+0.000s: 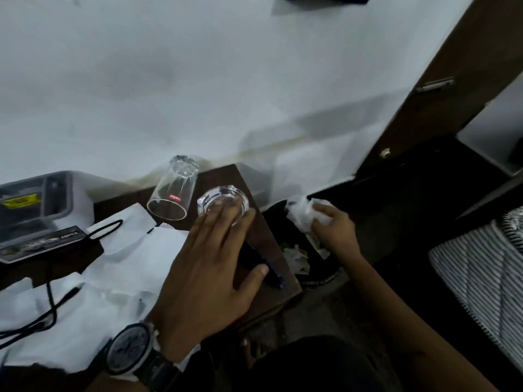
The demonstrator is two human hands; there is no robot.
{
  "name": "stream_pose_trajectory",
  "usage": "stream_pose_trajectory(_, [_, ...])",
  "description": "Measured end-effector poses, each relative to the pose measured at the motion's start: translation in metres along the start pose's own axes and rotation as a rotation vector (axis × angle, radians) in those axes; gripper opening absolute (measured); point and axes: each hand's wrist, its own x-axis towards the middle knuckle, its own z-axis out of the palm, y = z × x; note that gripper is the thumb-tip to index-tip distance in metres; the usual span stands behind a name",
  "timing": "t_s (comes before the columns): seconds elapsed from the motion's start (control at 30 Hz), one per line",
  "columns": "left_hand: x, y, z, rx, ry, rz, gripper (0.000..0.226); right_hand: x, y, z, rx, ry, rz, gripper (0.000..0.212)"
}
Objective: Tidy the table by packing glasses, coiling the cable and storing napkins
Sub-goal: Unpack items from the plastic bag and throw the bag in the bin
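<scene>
Right grip point(335, 230) tight around crumpled napkin point(300, 215) above bin point(276, 222); left grip point(209, 273) slack, fingers straight.

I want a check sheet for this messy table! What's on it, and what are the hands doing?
Surface: dark wooden table, partly covered by flat white napkins.
Job's things: tumbler upside down; low glass dish beside it; crumpled napkin.
Clutter: pen, dark box, grey machine.
Hands: left hand flat, fingertips at the dish; right hand grips the crumpled napkin above a bin.
Cables: black cable loose across the napkins, uncoiled.
Surroundings: white wall; striped cloth on the right.
</scene>
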Motion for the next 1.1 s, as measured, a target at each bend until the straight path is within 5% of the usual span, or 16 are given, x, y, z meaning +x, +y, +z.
stream_pose_trajectory(0.53, [0.038, 0.034, 0.032, -0.029, -0.074, 0.04, 0.075, 0.065, 0.106, 0.087, -0.554, -0.239, 0.095, 0.054])
stream_pose_trajectory(0.77, [0.042, 0.022, 0.031, -0.077, -0.05, -0.004, 0.073, 0.075, 0.123, 0.107, -0.686, -0.651, 0.141, 0.072])
stream_pose_trajectory(1.1, [0.035, 0.018, 0.022, -0.114, -0.041, -0.012, 0.066, 0.078, 0.097, 0.11, -1.015, -0.781, 0.114, 0.071])
